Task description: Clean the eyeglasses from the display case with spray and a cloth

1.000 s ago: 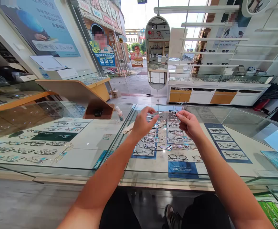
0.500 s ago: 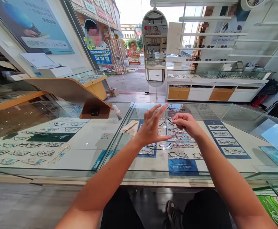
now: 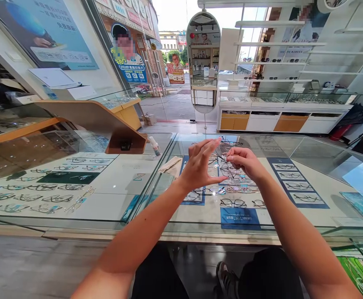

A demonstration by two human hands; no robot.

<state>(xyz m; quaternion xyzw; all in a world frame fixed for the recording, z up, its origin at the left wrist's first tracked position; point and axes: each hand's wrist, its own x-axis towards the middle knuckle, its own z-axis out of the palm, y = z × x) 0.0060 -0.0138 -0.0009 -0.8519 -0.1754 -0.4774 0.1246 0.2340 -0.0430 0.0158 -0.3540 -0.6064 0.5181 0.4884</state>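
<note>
Above the glass counter (image 3: 175,230), my right hand (image 3: 242,161) pinches a thin dark-framed pair of glasses (image 3: 221,158) with thumb and fingertips. To its left is my left hand (image 3: 200,164), with thumb and fingers spread apart beside the glasses; no contact with them can be made out. Several other glasses lie under the glass below both hands, among them a dark round pair (image 3: 233,203) above a blue card (image 3: 240,218). A beige cloth (image 3: 171,166) rests to the left of my left hand.
A small white spray bottle (image 3: 154,146) stands on the counter, right of a wooden stand (image 3: 127,143). An oval mirror (image 3: 203,62) rises behind the counter. More frames lie in the left display (image 3: 67,178), and a blue tray (image 3: 296,182) holds several at right.
The glasses in my right hand have tilted and dropped slightly. My left hand's fingers have moved a little to the right, and the view has shifted slightly.
</note>
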